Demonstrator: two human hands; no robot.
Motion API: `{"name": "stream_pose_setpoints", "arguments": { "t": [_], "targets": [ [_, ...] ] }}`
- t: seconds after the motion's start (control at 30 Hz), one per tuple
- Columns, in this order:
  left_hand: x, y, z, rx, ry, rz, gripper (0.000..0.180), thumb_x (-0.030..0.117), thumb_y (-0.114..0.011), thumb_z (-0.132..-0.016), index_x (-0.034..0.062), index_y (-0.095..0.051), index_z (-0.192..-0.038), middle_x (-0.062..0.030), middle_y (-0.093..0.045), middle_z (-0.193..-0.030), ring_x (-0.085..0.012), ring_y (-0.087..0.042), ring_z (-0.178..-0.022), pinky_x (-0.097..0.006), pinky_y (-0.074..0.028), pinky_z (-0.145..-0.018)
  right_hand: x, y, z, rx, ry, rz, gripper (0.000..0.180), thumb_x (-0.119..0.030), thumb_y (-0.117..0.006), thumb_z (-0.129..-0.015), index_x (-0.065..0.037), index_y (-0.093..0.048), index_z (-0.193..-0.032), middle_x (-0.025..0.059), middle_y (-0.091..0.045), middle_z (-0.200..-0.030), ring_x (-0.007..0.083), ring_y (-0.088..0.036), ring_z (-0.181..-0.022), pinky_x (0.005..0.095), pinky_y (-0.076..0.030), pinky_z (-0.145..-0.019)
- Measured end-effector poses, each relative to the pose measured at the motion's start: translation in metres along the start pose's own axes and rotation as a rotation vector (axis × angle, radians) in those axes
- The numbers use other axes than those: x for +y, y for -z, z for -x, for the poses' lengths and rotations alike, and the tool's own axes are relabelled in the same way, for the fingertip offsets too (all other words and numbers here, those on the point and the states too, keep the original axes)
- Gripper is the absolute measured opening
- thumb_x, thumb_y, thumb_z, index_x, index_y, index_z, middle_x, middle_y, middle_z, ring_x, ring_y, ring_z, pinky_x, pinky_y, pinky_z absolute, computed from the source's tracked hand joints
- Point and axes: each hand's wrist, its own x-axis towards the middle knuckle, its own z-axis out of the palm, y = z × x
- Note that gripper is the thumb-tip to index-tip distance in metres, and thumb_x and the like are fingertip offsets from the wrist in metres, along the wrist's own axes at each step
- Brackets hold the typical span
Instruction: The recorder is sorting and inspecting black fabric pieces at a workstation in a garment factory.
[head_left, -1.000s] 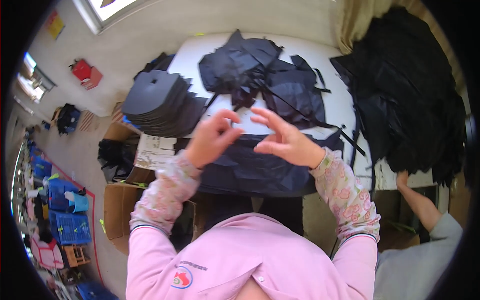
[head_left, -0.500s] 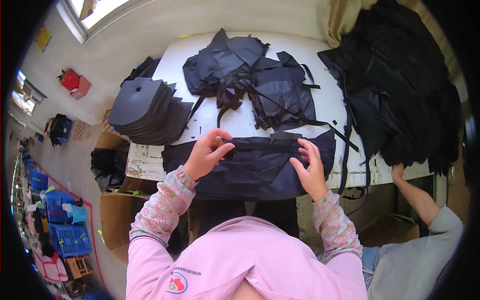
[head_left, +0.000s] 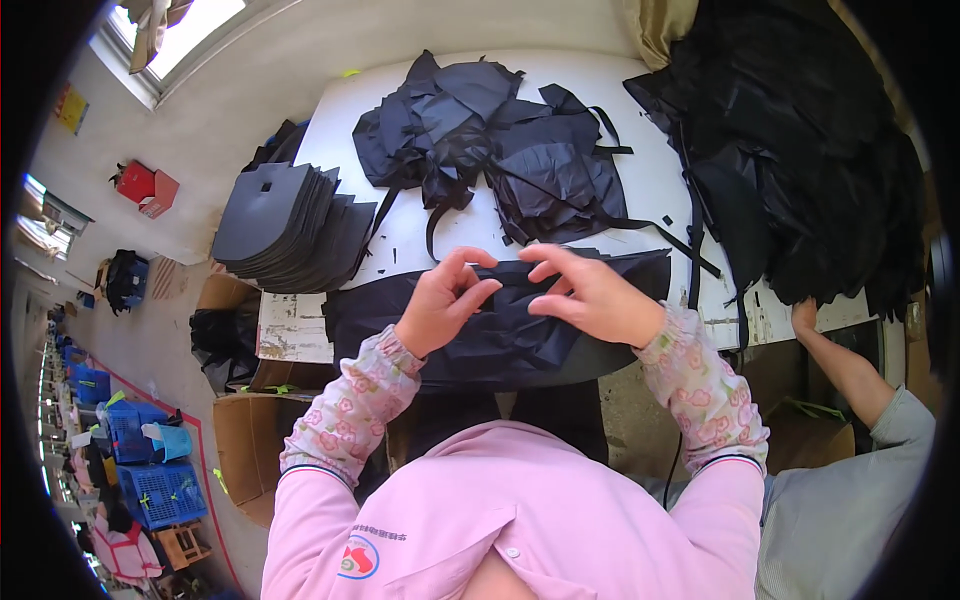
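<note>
A black fabric piece (head_left: 450, 345) lies along the table's near edge, hanging slightly over it. Above its upper part, my left hand (head_left: 448, 300) has curled fingers with a gap between thumb and forefinger. My right hand (head_left: 598, 295) faces it closely, fingers bent and thumb apart. No held item shows in either hand; whether the fingertips touch the fabric I cannot tell. Beyond them lie crumpled black fabric pieces with straps (head_left: 560, 185). To the left sits a stack of dark grey rounded panels (head_left: 265, 220).
A large heap of black fabric (head_left: 780, 150) covers the white table's (head_left: 320, 130) right end. Another person's hand (head_left: 803, 315) is at its lower edge. Cardboard boxes (head_left: 245, 440) stand below on the left. Blue crates (head_left: 160, 490) are on the floor further left.
My right hand has moved left, close to my left hand, which has shifted slightly right. The view has shifted a little. The black fabric piece stays at the near edge.
</note>
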Motion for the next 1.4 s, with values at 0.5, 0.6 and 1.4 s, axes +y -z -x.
{"name": "stream_pose_setpoints", "arguments": {
  "t": [0.5, 0.6, 1.4],
  "targets": [
    [-0.015, -0.009, 0.002, -0.068, 0.099, 0.021, 0.023, 0.009, -0.065, -0.095, 0.0058, -0.055, -0.115, 0.0045, -0.047, -0.063, -0.0023, -0.043, -0.057, -0.02, -0.041, -0.053, 0.041, 0.004, 0.082, -0.264, -0.198, 0.53, 0.065, -0.03, -0.076, -0.082, -0.001, -0.05, -0.134, 0.021, -0.056, -0.13, 0.04, -0.063, -0.099, 0.0426, -0.053, -0.087],
    [-0.013, -0.014, 0.0, -0.066, 0.058, 0.064, 0.022, 0.009, -0.063, -0.096, 0.0055, -0.054, -0.117, 0.0019, -0.056, -0.07, -0.0027, -0.051, -0.062, -0.021, -0.045, -0.056, 0.019, 0.002, 0.037, -0.13, 0.015, 0.552, 0.062, -0.024, -0.074, -0.085, 0.001, -0.048, -0.135, 0.0185, -0.061, -0.123, 0.0318, -0.068, -0.091, 0.0369, -0.055, -0.082],
    [-0.035, 0.289, 0.029, 0.531, 0.365, -1.008, 0.065, 0.049, -0.076, -0.079, 0.009, -0.059, -0.127, -0.0179, -0.067, -0.122, -0.0302, -0.064, -0.115, -0.038, -0.049, -0.098, 0.108, -0.034, -0.034, -0.021, -0.177, -0.592, 0.013, -0.013, -0.06, -0.097, -0.001, -0.063, -0.098, 0.0054, -0.07, -0.085, 0.0095, -0.064, -0.064, 0.0228, -0.053, -0.062]
  ]
}}
